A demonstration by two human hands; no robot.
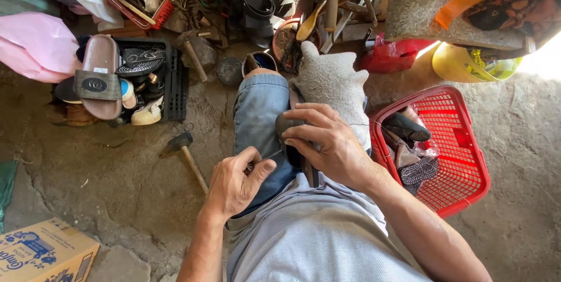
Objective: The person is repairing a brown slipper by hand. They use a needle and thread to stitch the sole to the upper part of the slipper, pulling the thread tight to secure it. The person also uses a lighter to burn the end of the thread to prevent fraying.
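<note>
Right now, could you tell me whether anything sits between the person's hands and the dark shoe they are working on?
Nothing visible does. The right hand already grips the dark shoe on the knee, its fingers wrapped over the top. The left hand pinches a thin metal tool whose tip reaches the shoe's side, with no object between them.

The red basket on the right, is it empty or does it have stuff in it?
Partly filled. The red basket holds dark shoe pieces piled at its left side; its mesh bottom shows bare on the right.

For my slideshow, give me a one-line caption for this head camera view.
Right hand steadies a dark shoe on the knee while left hand works a thin tool.
</note>
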